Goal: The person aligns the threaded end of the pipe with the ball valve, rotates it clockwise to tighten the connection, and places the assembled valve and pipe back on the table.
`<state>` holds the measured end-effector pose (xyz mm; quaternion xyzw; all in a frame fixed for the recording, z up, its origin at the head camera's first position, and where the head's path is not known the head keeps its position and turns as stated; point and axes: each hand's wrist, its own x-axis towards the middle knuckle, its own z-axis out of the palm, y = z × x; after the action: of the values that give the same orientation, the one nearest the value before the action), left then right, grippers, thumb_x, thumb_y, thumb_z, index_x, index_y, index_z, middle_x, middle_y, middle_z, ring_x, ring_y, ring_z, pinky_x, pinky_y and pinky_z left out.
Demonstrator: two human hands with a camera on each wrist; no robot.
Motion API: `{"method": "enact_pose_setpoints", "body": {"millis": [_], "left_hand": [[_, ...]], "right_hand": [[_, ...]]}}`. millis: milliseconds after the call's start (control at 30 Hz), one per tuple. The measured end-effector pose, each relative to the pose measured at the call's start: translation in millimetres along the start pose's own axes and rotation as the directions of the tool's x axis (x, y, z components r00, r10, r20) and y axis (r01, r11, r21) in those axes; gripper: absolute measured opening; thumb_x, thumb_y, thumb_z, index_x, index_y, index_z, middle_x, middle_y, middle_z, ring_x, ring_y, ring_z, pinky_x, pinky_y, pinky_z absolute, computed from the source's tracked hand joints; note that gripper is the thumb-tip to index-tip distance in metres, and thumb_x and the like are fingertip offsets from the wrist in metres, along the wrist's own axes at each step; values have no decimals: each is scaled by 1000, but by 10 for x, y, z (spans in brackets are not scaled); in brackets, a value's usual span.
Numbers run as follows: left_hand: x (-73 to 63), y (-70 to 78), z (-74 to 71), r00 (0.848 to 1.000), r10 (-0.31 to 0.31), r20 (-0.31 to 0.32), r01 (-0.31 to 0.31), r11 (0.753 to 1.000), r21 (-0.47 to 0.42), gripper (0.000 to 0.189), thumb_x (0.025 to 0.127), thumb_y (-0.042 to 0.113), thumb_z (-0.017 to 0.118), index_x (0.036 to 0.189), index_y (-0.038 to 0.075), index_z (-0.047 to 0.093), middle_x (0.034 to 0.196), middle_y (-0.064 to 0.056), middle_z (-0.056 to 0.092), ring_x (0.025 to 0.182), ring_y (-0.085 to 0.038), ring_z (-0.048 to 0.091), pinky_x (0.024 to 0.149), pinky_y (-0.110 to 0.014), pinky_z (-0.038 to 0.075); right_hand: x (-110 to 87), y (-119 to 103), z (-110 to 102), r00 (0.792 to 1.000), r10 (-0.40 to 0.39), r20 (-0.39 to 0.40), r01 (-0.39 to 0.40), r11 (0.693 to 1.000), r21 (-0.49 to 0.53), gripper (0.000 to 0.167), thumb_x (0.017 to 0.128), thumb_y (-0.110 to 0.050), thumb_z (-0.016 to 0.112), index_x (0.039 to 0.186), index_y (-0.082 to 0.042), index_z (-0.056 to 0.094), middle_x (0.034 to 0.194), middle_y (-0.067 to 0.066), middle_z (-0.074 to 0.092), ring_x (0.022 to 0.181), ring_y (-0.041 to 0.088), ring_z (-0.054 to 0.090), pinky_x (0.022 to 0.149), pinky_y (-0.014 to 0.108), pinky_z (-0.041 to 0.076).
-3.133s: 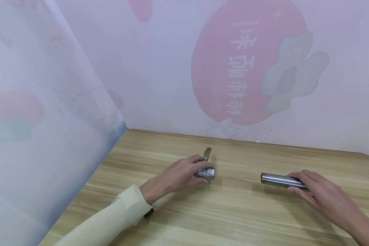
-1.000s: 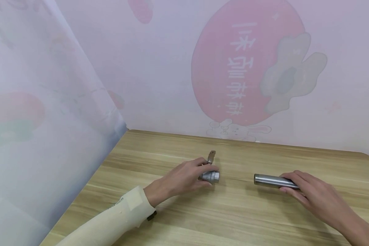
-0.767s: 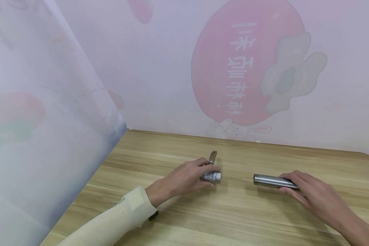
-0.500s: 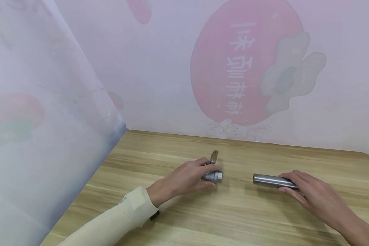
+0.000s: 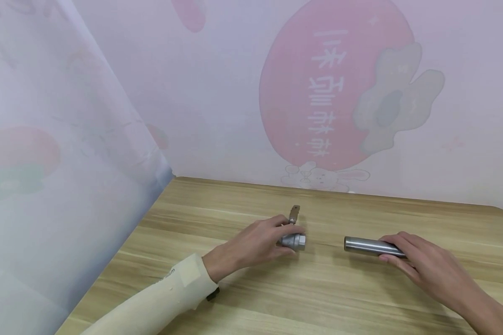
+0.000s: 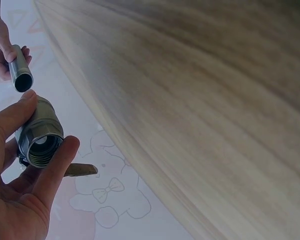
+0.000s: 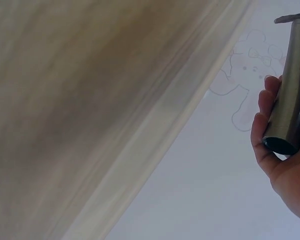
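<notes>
Head view: soft, even light is washing the backdrop [image 5: 218, 102] pale; the pipe [image 5: 365, 246] is carrying a bright streak and casting a soft shadow. Wrist views are running dimmer, the table [image 6: 190, 110] blurring into smears.

A light-brown wood-grain tabletop [image 5: 318, 293], its darker streaks running mostly left to right, has a nearly straight far edge, a left edge slanting rightward toward the far side and a rounded far right corner, with soft shadows [image 5: 381, 270] lying across it.
</notes>
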<state>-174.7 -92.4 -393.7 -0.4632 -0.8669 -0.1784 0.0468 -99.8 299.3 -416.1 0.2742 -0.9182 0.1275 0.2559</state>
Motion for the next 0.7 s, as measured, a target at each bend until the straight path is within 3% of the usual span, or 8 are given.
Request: {"method": "enact_pose_setpoints", "body": {"millis": [700], "left_hand": [[41,40,-23,1000,-16,14,16,1000,2,56,97,31,86,148,20,67,133,-10,71,105,-14,73,86,-22,63]], "right_hand": [[9,-30,-1,1000,14,23,-14,1000,0,43,83,-28,94,119,-31,71,97,-22,65,79,-6,49,57,24,45]]}}
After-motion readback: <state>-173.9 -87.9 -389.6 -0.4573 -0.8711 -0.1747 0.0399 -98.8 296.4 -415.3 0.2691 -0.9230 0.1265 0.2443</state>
